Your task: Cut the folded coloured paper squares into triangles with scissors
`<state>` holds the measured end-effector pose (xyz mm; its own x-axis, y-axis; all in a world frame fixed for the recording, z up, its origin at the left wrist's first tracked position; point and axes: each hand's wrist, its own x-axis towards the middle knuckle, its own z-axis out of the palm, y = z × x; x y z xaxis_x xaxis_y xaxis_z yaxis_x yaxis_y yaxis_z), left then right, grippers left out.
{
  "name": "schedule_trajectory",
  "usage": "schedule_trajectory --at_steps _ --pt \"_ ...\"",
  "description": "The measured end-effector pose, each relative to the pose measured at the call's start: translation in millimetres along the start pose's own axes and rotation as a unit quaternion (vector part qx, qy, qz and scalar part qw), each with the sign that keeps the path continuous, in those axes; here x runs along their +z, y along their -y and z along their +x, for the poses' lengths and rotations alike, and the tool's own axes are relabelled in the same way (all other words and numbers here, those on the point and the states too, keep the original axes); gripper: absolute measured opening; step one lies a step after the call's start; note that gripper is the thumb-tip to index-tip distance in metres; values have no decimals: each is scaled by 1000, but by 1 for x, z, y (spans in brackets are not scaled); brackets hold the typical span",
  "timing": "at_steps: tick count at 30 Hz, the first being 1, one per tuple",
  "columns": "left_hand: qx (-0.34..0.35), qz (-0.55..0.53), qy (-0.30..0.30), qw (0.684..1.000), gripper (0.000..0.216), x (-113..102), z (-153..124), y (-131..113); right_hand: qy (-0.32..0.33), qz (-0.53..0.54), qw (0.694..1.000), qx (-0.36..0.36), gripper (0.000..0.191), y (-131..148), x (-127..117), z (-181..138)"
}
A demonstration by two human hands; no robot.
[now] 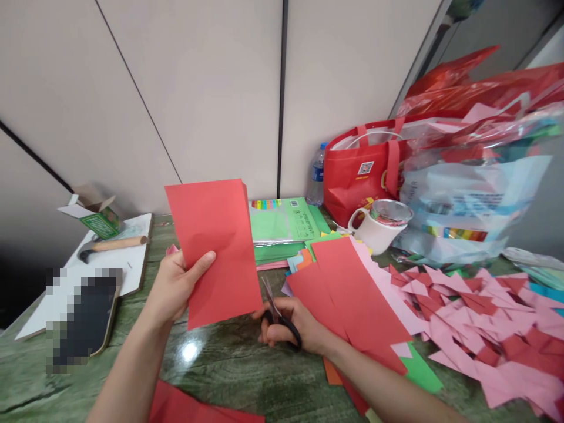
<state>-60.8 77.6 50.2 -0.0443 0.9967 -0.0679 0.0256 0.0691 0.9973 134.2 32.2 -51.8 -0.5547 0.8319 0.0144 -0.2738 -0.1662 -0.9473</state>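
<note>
My left hand (pixel 176 282) grips a red sheet of paper (pixel 220 235) upright above the table, thumb on its front face and the other fingers behind it. In my right hand (pixel 293 329) is a pair of scissors (pixel 274 306) with black handles, fingers wrapped around the loops. The blades point up, close to the sheet's lower right corner. More red paper (pixel 352 288) lies in a loose pile by my right forearm, over pink, green and orange sheets. Another red piece (pixel 189 405) rests at the near edge of view.
Folded pink and red paper pieces (pixel 480 317) are heaped at right. Behind stand a white mug (pixel 376 232), a red bag (pixel 352 170), a plastic bag (pixel 467 205), a bottle (pixel 316 176) and green paper packs (pixel 282 223). At left are a hammer-like tool (pixel 114 244), a small box (pixel 99 217) and a phone (pixel 86 317).
</note>
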Motion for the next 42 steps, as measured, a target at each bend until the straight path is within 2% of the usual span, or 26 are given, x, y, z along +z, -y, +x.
schedule_trajectory --at_steps 7,12,17,20,23,28,42 --pt "-23 -12 69 997 30 8 -3 4 20 8 1000 -12 39 7 1 -1" --pt "-59 22 68 996 38 9 -4 4 40 7 998 -46 40 11 2 0" --pt "-64 44 67 995 36 9 -4 0 53 27 995 -84 56 8 2 2" --pt "-64 49 87 993 36 12 -4 2 27 7 992 -122 63 9 4 2" --pt "-64 40 101 992 37 16 -3 6 -19 10 987 -162 63 11 7 3" --pt "-52 47 110 991 35 22 -2 14 -85 -3 980 -178 60 8 7 5" --pt "-12 102 98 990 27 22 1 20 -129 3 978 -165 50 12 6 7"
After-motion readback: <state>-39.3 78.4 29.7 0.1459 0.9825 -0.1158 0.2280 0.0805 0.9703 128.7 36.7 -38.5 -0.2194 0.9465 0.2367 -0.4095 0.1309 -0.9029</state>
